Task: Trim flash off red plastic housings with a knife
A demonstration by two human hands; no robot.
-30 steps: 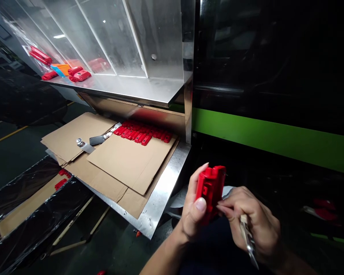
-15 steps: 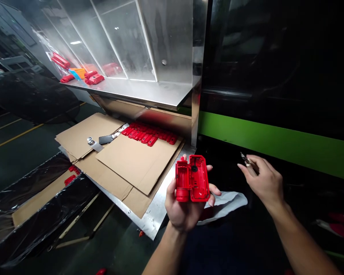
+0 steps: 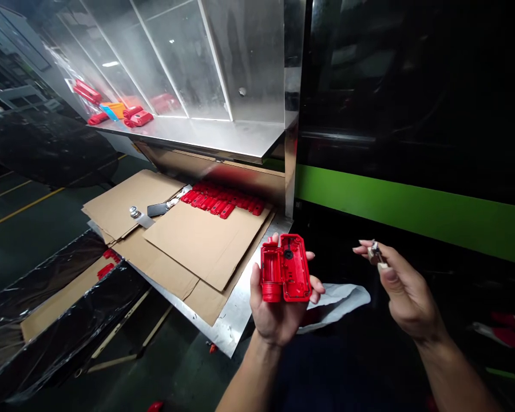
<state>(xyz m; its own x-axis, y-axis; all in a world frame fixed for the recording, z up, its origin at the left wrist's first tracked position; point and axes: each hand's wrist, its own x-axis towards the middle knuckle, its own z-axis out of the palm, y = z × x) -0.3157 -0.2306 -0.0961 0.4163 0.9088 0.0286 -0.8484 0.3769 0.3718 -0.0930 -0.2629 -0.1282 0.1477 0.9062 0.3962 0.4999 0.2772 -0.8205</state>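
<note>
My left hand cups a red moulded plastic housing, its hollow inner side turned up toward me, just off the near right corner of the metal table. My right hand is raised to the right of it, fingers closed on a small metal tool with a pale handle, held apart from the housing. A row of several more red housings lies at the back of the table on cardboard.
A metal shelf with clear panels carries more red parts and an orange box. A white cloth lies under my hands. A black phone and small metal piece sit on the cardboard. Black plastic-lined boxes stand at left.
My hands have separated: the right hand lifted the tool away from the housing and rose to the right. The left hand turned the housing so its open inside faces up.
</note>
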